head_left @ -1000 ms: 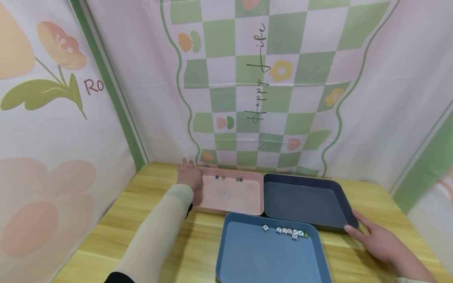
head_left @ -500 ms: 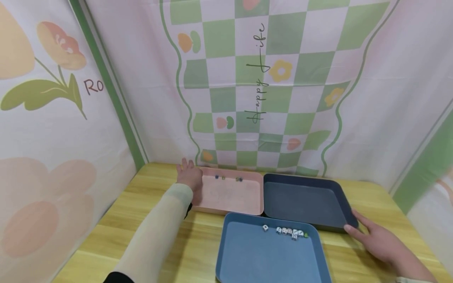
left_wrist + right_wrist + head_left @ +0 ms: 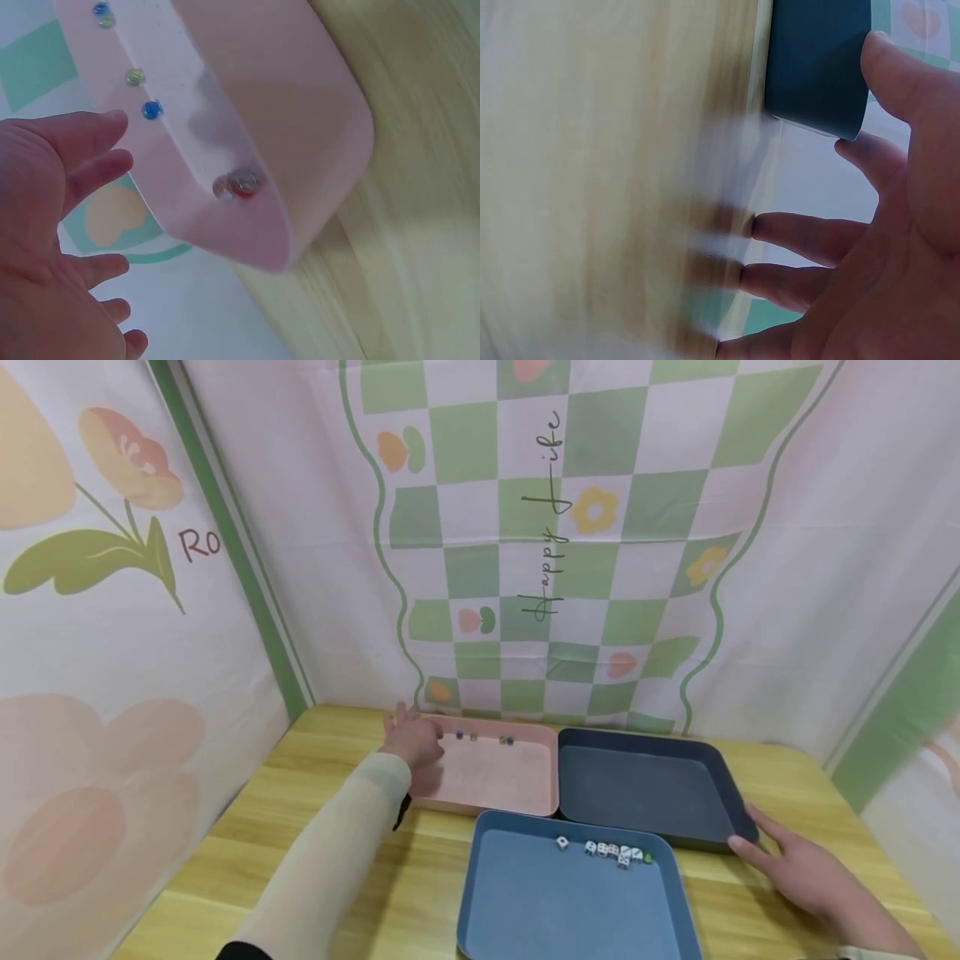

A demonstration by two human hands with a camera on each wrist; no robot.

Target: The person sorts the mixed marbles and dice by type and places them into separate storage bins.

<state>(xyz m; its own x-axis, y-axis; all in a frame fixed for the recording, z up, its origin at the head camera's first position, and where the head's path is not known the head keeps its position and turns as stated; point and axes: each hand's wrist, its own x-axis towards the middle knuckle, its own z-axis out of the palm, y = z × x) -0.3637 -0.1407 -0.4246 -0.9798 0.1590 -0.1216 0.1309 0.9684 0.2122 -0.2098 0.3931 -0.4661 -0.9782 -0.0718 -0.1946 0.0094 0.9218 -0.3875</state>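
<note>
My left hand [image 3: 414, 739] hovers above the left end of the pink tray [image 3: 487, 783]. In the left wrist view its fingers are loosely spread and hold nothing. Two clear-and-red marbles [image 3: 244, 183] lie together in the tray's corner near this hand. A blue marble [image 3: 152, 109], a yellowish marble [image 3: 135, 76] and a further pair lie along the tray's far wall. My right hand [image 3: 806, 870] rests against the front right corner of the dark navy tray [image 3: 645, 789]. Its thumb and index fingertip touch the corner, while the other fingers extend towards the table.
A blue tray [image 3: 562, 910] stands in front, with several white dice [image 3: 603, 850] and a small green piece [image 3: 648, 858] near its far wall. The three trays sit close together on the wooden table [image 3: 247, 835]. A patterned curtain [image 3: 525, 568] hangs behind.
My left hand has shifted slightly right, further over the end of the pink tray. The right hand, the trays and the dice look unchanged.
</note>
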